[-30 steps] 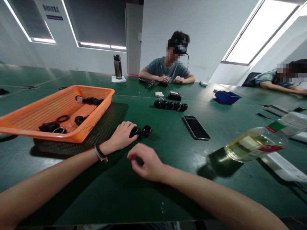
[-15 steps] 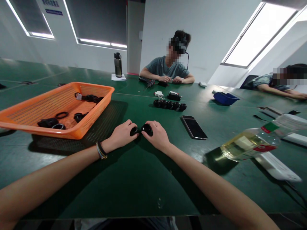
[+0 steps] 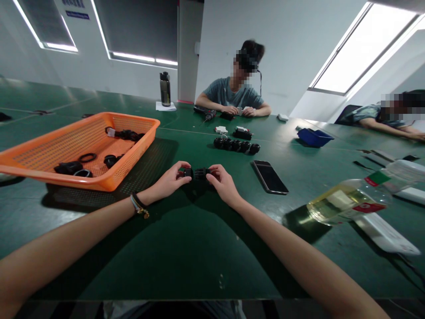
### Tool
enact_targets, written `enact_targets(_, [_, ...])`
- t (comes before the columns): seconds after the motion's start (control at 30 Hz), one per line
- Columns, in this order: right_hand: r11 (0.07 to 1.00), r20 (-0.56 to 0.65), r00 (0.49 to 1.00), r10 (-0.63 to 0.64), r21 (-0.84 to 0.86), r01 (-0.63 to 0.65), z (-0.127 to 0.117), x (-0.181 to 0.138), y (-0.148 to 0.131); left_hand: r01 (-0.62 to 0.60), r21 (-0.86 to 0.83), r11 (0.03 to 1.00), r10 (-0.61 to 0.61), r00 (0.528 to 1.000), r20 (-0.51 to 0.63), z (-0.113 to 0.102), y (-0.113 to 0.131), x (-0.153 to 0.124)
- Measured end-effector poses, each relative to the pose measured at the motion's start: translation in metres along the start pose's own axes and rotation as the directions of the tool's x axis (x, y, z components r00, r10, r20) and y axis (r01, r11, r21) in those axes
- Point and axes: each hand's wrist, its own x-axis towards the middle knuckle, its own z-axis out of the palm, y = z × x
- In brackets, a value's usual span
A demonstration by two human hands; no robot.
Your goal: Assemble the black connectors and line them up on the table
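Note:
My left hand (image 3: 171, 180) pinches a short black ring-like cap (image 3: 188, 173) between thumb and fingers. In my right hand (image 3: 226, 184) is a black slotted plastic fitting (image 3: 200, 173), its ribbed end turned towards the cap. The two parts face each other a little above the table, with a narrow gap between them. Beyond my hands lies a row of several round black parts (image 3: 236, 145) side by side. To the left, an orange basket (image 3: 109, 185) holds black cable bundles (image 3: 125, 134), a black ring (image 3: 87, 157) and other black pieces.
A phone (image 3: 270, 177) lies right of my hands. Further right, a bottle of yellow liquid (image 3: 341, 201) rests tilted near a white power strip (image 3: 387, 232). A blue tray (image 3: 314, 137), a power drill (image 3: 209, 115) and a dark bottle (image 3: 165, 89) stand farther back. Two people sit across the table.
Both hands have lifted slightly and turned, so the black parts now point end to end. The right one's ribbed side has come into view.

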Motion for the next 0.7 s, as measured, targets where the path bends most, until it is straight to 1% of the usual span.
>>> enact_targets(0.07, [0.999, 0.018, 1.0, -0.011, 0.032, 0.01, 0.0, -0.001, 0.001, -0.003, -0.05, 0.999, 0.003, 1.0, 0.008, 0.001, 0.002, -0.001])
enact_targets(0.17, [0.997, 0.05, 0.999, -0.02, 0.072, 0.016, 0.002, -0.002, 0.003, 0.024, -0.075, 0.997, -0.023, 1.0, 0.014, 0.003, 0.006, -0.005])
enact_targets(0.27, [0.993, 0.095, 0.995, -0.028, 0.116, 0.017, 0.006, -0.004, 0.004, 0.056, -0.091, 0.994, -0.052, 0.998, 0.047, 0.005, 0.01, -0.007])
enact_targets(0.37, [0.988, 0.129, 0.991, -0.033, 0.152, 0.013, 0.008, -0.004, 0.006, 0.054, -0.103, 0.993, -0.046, 0.996, 0.071, 0.006, 0.011, -0.008])
enact_targets(0.5, [0.981, 0.135, 0.991, -0.023, 0.192, -0.003, 0.008, -0.003, 0.008, 0.044, -0.147, 0.988, -0.034, 0.997, 0.073, 0.007, 0.009, -0.008])
enact_targets(0.57, [0.978, 0.126, 0.992, -0.02, 0.208, -0.007, 0.008, -0.002, 0.009, 0.014, -0.121, 0.993, -0.005, 0.997, 0.073, 0.007, 0.008, -0.009])
enact_targets(0.7, [0.976, 0.099, 0.995, -0.002, 0.217, -0.02, 0.009, -0.001, 0.01, -0.08, 0.025, 0.997, 0.079, 0.996, 0.034, 0.005, 0.007, -0.009])
